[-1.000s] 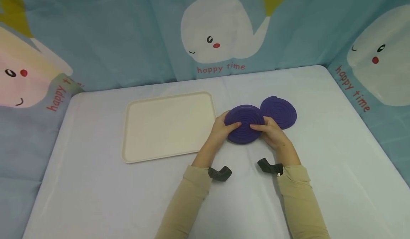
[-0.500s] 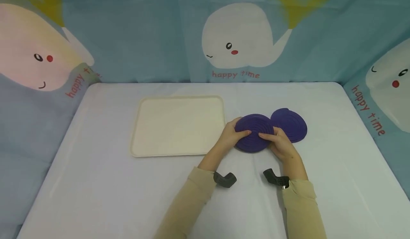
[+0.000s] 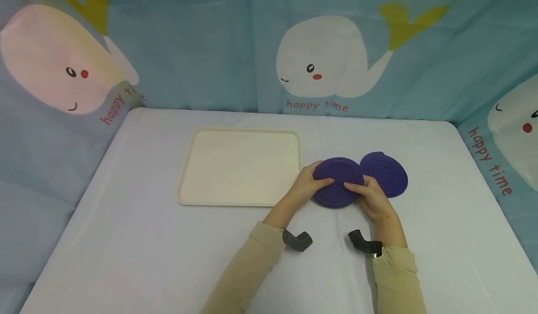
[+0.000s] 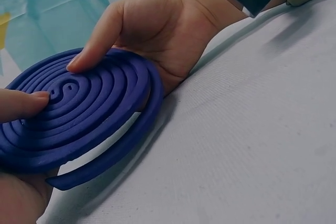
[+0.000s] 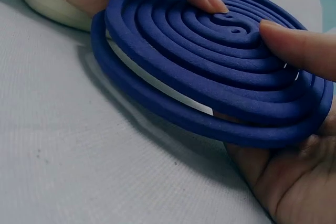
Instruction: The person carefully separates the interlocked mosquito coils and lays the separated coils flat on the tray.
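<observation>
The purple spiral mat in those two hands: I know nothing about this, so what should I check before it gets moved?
1. Left hand has a grip on the held spiral mat: ok.
2. Right hand grips its opposite side: ok.
3. Outer coil snug against the rest: not ok; a gap shows in both wrist views.
4. Held mat apart from the second spiral mat: cannot tell; they overlap in the head view.
5. Cream tray right side up on the table: ok.

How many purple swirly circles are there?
2. One purple spiral is held by the left hand and right hand together; the other purple spiral lies on the white table, just beyond the right hand. Any tucked underneath would be hidden.
</observation>
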Tool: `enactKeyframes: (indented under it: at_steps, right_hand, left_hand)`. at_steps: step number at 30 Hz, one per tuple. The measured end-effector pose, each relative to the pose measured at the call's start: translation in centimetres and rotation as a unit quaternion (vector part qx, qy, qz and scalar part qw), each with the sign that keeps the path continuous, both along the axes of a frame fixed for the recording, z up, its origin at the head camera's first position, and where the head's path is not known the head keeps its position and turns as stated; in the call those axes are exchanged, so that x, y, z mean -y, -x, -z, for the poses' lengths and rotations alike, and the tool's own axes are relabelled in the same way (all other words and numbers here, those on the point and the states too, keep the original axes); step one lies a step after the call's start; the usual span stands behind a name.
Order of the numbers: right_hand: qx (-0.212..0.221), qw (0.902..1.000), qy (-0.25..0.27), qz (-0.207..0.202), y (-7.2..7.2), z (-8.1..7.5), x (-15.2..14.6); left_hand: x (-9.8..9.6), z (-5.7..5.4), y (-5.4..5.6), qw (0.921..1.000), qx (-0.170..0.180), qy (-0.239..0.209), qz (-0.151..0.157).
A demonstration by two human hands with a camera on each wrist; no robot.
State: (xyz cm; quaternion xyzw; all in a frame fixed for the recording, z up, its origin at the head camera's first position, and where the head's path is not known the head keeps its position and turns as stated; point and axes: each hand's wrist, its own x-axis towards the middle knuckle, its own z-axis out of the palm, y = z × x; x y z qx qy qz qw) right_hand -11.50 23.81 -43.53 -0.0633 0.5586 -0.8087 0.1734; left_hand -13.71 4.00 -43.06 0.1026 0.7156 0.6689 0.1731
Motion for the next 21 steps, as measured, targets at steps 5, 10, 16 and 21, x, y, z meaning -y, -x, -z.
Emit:
enactKeyframes:
  at_steps: [5, 10, 16, 21]
  right_hand:
    - [-0.002, 0.9996, -0.016, 0.023, -0.13, 0.22, 0.04]
    - [0.012, 0.9995, 0.000, 0.031, -0.64, 0.23, -0.02]
    - [0.017, 0.9986, 0.018, 0.047, -0.59, 0.12, -0.04]
    - [0.017, 0.9986, 0.032, 0.040, -0.33, -0.07, -0.04]
  left_hand:
    - [-0.06, 0.13, -0.02, 0.9996, -0.018, 0.022, -0.007]
    - [-0.08, 0.04, -0.29, 0.9996, -0.009, 0.027, -0.001]
    - [-0.11, -0.24, 0.04, 0.9997, -0.006, 0.018, 0.016]
    - [-0.23, 0.45, 0.34, 0.9999, -0.010, 0.006, 0.011]
